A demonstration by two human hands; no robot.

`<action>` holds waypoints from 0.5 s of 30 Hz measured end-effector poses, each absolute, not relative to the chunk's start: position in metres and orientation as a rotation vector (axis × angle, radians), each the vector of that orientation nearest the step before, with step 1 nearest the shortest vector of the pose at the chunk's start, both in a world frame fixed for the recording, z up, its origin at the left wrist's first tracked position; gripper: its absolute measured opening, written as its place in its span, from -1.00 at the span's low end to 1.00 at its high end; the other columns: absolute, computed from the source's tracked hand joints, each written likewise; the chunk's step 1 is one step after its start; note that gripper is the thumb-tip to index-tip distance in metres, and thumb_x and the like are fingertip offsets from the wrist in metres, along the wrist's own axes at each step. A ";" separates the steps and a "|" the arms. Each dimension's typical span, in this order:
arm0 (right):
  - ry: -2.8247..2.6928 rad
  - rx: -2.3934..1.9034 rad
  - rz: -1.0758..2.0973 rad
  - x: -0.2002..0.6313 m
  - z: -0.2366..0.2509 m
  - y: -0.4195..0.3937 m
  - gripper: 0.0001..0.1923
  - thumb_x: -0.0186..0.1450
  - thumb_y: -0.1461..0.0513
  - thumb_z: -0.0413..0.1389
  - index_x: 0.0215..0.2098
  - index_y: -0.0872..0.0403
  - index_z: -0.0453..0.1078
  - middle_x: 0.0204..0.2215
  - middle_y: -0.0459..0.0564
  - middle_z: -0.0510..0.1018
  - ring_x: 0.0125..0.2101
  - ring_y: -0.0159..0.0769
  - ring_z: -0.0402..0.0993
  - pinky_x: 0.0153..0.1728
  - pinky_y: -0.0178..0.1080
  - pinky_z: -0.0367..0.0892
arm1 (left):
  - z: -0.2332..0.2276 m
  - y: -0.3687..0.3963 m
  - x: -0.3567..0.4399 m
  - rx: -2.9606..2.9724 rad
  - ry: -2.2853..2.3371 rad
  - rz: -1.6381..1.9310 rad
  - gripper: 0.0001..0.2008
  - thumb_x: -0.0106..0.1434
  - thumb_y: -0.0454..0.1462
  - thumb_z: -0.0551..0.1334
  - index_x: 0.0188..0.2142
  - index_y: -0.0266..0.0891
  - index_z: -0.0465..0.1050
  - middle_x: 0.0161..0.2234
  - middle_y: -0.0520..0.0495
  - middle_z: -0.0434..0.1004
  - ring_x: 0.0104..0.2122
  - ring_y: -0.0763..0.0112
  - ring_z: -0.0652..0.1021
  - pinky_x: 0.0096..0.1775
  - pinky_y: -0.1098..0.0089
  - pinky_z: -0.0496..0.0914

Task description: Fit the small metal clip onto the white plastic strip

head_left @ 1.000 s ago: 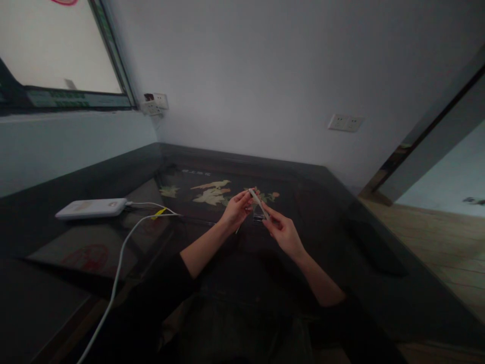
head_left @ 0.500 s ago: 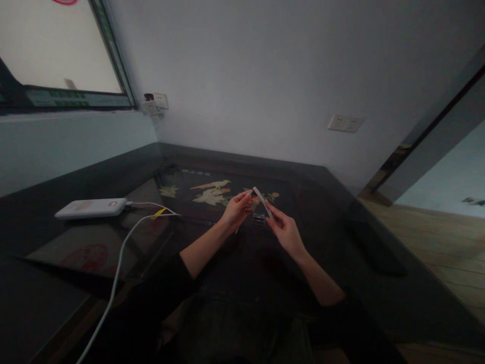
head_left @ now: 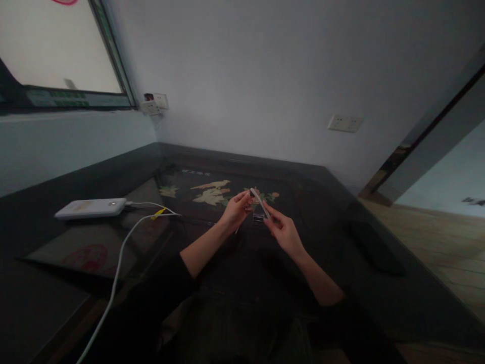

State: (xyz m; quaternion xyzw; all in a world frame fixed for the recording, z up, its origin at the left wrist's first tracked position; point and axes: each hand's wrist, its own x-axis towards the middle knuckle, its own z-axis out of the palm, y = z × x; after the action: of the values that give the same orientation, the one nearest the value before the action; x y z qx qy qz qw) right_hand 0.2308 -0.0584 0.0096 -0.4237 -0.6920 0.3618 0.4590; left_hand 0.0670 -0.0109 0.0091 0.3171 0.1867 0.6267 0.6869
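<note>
White flat strip (head_left: 259,202) pinched: left hand (head_left: 235,210), right hand (head_left: 283,231).

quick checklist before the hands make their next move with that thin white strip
1. Right hand has the white strip pinched: ok.
2. Left hand is at the strip's upper end: ok, though actual contact cannot be told.
3. Small clear piece under the strip, whether held or resting on the table: cannot tell.
4. White cable lies apart from both hands: ok.
5. White power bank sits flat, away from the hands: ok.
6. Light enough to see the strip's details: not ok, the view is dim.
</note>
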 end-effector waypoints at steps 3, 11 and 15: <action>-1.715 -1.057 0.815 0.233 0.010 -0.056 -0.47 0.24 0.21 0.08 0.18 0.12 0.32 -0.24 0.07 0.56 -0.44 -0.32 0.42 -0.51 -0.32 0.35 | 0.008 -0.011 0.067 0.708 0.444 1.397 -0.66 -0.08 -0.24 0.48 -0.30 -0.34 0.55 -0.42 -0.02 0.47 -0.52 0.67 0.34 -0.50 0.59 0.20; -1.724 -1.045 0.775 0.234 0.008 -0.054 -0.48 0.26 0.22 0.06 0.19 0.12 0.31 -0.09 0.10 0.55 -0.26 -0.22 0.50 -0.38 -0.28 0.43 | 0.007 -0.011 0.066 0.721 0.443 1.389 -0.62 -0.08 -0.23 0.48 -0.25 -0.34 0.56 -0.36 -0.07 0.50 -0.51 0.67 0.35 -0.49 0.59 0.22; -1.729 -1.052 0.874 0.232 0.010 -0.059 -0.45 0.25 0.20 0.08 0.21 0.12 0.29 -0.22 0.07 0.55 -0.59 -0.47 0.30 -0.64 -0.40 0.22 | 0.008 -0.011 0.066 0.714 0.421 1.398 -0.63 -0.11 -0.22 0.49 -0.29 -0.34 0.57 -0.37 -0.06 0.50 -0.50 0.66 0.36 -0.49 0.60 0.22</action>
State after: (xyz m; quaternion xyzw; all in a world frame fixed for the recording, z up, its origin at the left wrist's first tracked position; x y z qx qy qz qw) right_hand 0.2316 -0.0585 0.0097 -0.4257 -0.6998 0.3536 0.4517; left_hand 0.0660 -0.0108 0.0082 0.3192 0.1879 0.6245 0.6876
